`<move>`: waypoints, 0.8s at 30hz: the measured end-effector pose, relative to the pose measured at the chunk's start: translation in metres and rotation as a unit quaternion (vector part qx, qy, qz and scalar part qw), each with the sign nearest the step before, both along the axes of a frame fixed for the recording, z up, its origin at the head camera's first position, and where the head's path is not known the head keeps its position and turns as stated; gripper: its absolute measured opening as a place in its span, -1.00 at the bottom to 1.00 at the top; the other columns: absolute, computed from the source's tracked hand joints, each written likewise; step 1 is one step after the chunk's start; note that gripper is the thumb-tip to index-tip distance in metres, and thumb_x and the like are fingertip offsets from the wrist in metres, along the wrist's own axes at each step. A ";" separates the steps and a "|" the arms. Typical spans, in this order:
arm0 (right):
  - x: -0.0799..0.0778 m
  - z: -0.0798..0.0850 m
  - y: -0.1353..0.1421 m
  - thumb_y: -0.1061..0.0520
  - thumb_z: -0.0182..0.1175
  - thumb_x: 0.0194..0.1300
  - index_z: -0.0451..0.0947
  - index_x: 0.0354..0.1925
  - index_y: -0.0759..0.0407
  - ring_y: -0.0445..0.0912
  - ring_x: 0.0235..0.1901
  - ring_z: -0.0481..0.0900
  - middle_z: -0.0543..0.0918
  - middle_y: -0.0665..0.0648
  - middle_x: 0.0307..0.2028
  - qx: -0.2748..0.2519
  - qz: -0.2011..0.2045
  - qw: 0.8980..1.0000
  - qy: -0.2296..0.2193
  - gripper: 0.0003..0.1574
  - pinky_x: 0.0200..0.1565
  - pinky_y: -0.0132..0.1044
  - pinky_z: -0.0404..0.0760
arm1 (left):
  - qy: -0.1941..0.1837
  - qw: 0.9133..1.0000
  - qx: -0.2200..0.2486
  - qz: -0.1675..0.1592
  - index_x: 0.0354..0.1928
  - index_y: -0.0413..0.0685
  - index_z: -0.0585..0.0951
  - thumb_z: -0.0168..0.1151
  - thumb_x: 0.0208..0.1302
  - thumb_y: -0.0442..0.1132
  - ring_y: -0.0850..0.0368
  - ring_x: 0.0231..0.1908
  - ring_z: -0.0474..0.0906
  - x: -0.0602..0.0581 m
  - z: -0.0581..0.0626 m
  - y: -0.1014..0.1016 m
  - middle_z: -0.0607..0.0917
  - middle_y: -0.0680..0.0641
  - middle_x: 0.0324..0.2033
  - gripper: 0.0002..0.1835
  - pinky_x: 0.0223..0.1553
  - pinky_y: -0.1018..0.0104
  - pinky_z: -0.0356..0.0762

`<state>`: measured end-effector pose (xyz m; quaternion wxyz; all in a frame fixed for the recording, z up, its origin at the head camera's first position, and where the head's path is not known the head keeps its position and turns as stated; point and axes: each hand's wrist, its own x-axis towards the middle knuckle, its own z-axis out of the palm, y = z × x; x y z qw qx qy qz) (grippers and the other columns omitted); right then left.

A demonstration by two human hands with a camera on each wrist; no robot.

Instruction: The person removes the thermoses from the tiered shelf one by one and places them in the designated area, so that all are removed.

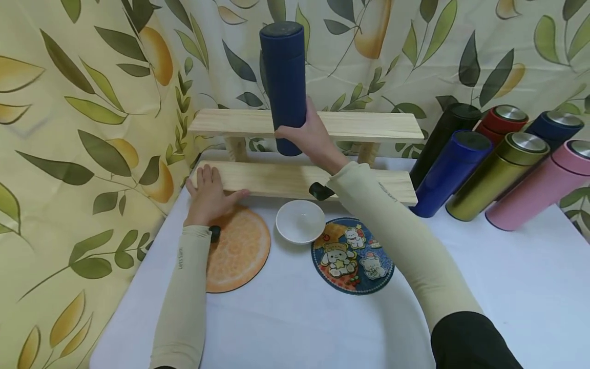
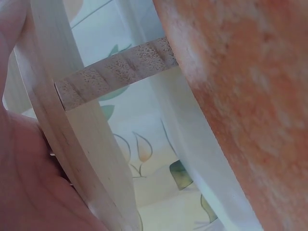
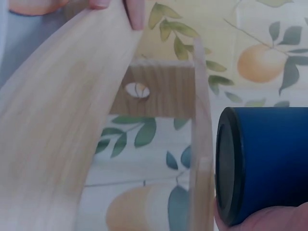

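A dark navy thermos bottle (image 1: 287,87) is gripped low on its body by my right hand (image 1: 318,138). It stands nearly upright and overlaps the upper board of the wooden two-step rack (image 1: 369,125) in the head view. The right wrist view shows the bottle's dark base (image 3: 227,168), with bits of that hand below. My left hand (image 1: 209,197) rests on the left end of the lower board (image 1: 295,179), fingers straight across its top and thumb out to the right. At the left wrist, my palm (image 2: 38,163) lies against the board's edge.
Several thermos bottles lean together at the right: black (image 1: 442,143), red (image 1: 500,125), blue (image 1: 449,177), olive (image 1: 498,177), another navy and pink (image 1: 539,187). In front of the rack are an orange-slice mat (image 1: 241,251), a white bowl (image 1: 300,223) and a cartoon mat (image 1: 352,284).
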<state>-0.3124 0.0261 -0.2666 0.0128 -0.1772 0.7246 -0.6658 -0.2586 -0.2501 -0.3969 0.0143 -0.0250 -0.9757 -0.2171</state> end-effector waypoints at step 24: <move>0.053 -0.035 0.122 0.23 0.41 0.23 -0.09 0.71 -0.09 0.16 0.44 0.34 0.29 0.18 0.52 0.015 -0.084 0.996 -0.029 0.30 0.45 0.23 0.31 | 0.008 1.000 -0.003 -0.023 0.63 -0.55 -0.17 0.13 0.41 0.52 -0.51 0.61 -0.44 0.006 0.002 0.002 -0.23 -0.57 0.62 0.36 0.39 -0.57 -0.58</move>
